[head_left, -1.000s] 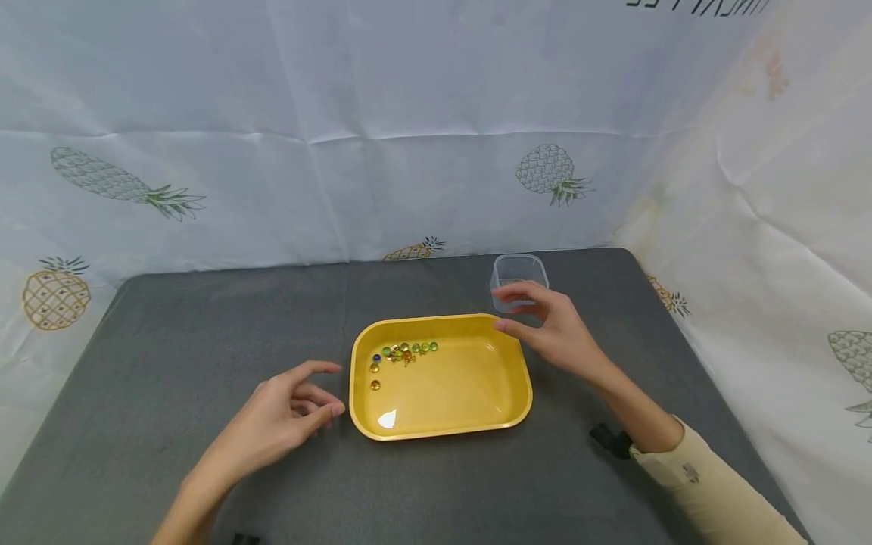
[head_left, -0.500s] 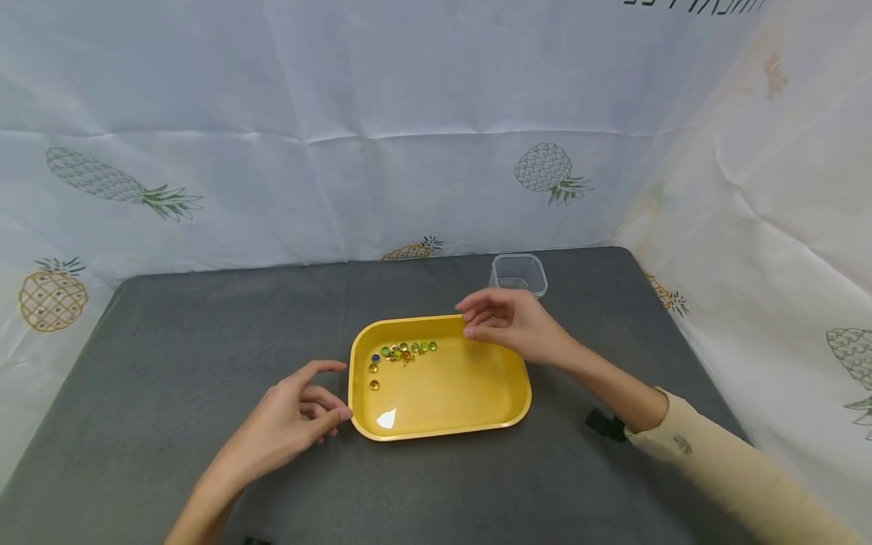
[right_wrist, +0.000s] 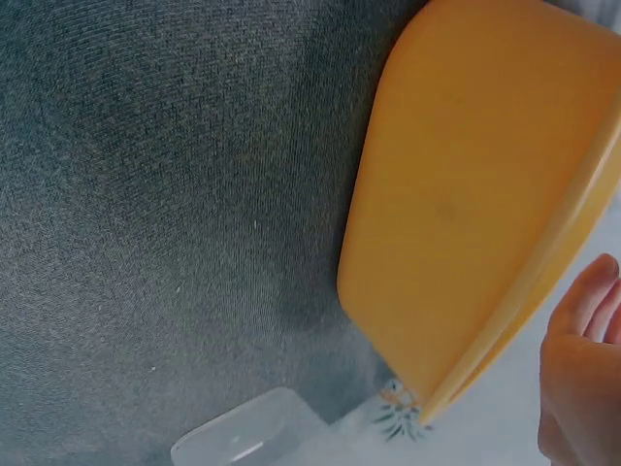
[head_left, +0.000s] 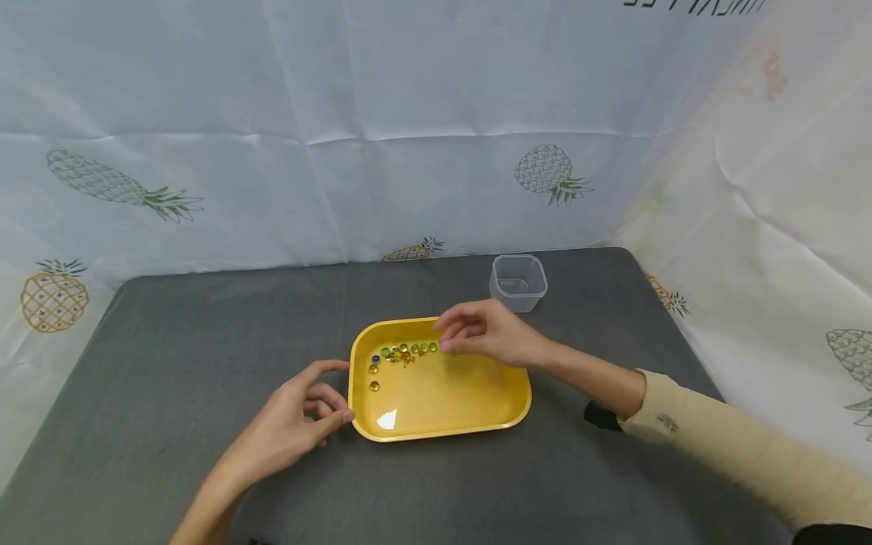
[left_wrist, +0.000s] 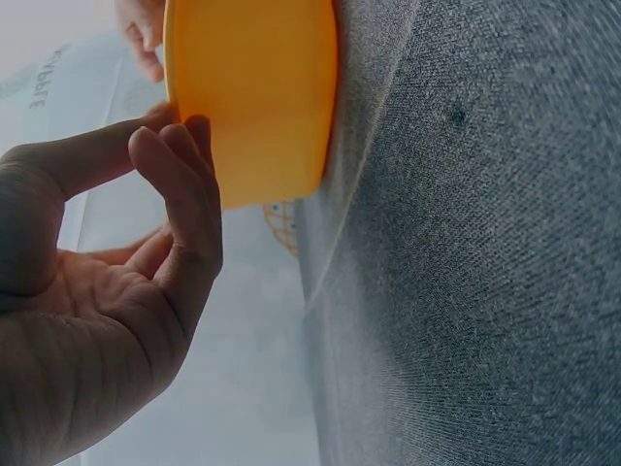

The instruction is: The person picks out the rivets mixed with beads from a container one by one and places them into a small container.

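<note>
A yellow tray (head_left: 443, 401) sits on the grey table. Toward its left and far walls lie several small glass beads, among them a green one (head_left: 432, 347), a blue one (head_left: 376, 359) and an amber one (head_left: 374, 386), together with tiny gold pieces like charms. My left hand (head_left: 289, 415) is at the tray's left side, thumb tip and index finger touching its rim; the left wrist view shows the loosely bent fingers (left_wrist: 184, 194) against the outer wall. Over the tray's far side hovers my right hand (head_left: 493, 333), loosely curved beside the beads, with nothing visible in it.
Behind the tray's far right corner stands a clear plastic container (head_left: 526, 303), also partly seen in the right wrist view. White cloth (head_left: 272, 197) printed with pineapples hangs behind and to the right of the table.
My right hand has moved left, from beside the clear container to over the tray near the beads. My left hand has shifted slightly right, to the tray's rim. The beads have stayed put.
</note>
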Available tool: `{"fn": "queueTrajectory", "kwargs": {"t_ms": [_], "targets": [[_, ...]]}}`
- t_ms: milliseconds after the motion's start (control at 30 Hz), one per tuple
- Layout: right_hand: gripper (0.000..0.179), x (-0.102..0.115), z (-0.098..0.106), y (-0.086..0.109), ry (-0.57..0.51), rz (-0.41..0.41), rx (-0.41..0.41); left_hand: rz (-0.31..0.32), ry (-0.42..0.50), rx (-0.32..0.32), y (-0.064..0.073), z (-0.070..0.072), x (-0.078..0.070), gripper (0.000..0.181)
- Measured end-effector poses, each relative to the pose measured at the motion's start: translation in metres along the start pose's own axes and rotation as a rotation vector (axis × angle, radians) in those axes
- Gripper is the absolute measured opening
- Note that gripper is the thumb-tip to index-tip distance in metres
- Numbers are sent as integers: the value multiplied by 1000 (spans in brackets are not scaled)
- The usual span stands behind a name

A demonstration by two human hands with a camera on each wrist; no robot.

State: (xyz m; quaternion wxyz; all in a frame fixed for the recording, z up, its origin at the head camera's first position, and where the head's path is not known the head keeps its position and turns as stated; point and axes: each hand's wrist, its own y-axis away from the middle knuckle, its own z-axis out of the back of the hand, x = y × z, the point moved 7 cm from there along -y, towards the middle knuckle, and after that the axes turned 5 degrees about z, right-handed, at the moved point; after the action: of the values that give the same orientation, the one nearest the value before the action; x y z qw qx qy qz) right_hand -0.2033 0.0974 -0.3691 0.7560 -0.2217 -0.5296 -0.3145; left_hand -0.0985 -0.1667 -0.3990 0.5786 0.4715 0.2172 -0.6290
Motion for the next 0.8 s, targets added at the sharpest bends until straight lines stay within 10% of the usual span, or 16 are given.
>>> {"fn": "queueTrajectory", "kwargs": {"t_ms": [800], "targets": [[29,-38,-36,-29,-85,-168,78,18,16,28,0,-3,1,63]]}}
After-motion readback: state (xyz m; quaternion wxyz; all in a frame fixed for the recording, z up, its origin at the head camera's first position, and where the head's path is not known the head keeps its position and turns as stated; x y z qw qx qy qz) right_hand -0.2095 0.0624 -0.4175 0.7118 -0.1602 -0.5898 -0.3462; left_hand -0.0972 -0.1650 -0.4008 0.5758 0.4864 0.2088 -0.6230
